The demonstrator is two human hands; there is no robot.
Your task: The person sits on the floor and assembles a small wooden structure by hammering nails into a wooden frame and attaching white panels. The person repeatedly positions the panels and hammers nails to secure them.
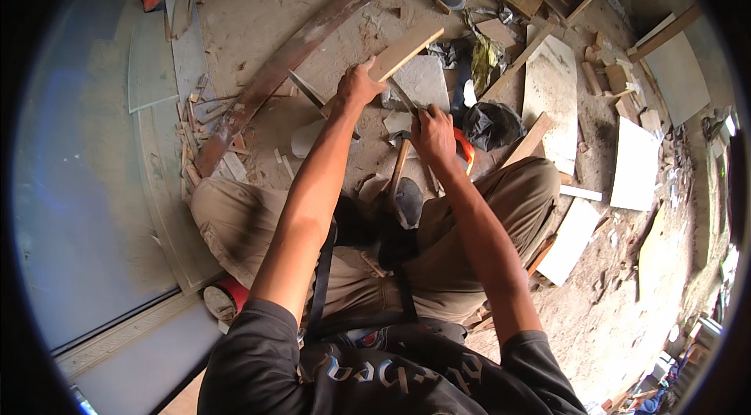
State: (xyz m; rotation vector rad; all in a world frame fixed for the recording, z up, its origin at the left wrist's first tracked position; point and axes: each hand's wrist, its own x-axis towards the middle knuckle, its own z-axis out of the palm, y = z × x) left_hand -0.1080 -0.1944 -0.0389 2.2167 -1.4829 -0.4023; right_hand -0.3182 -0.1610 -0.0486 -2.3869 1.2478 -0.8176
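Note:
My left hand (361, 84) is closed around the near end of a light wooden board (408, 52), which points away to the right over a pale grey block (426, 80). To its right, my right hand (434, 133) is closed on a tool with a narrow dark blade (404, 97); its grip is hidden in the fingers, so the exact kind does not show. The blade reaches up toward the board's lower edge, and I cannot tell whether they touch. Beside my right hand is an orange-red curved handle (467, 150). A hammer (400, 168) with a wooden handle stands between my legs.
A long reddish-brown beam (274, 75) lies diagonally at the left. Black plastic (494, 125) and a pale panel (550, 90) are at the right, among wood offcuts. A large bluish panel (86, 172) fills the left side, near a red can (225, 298).

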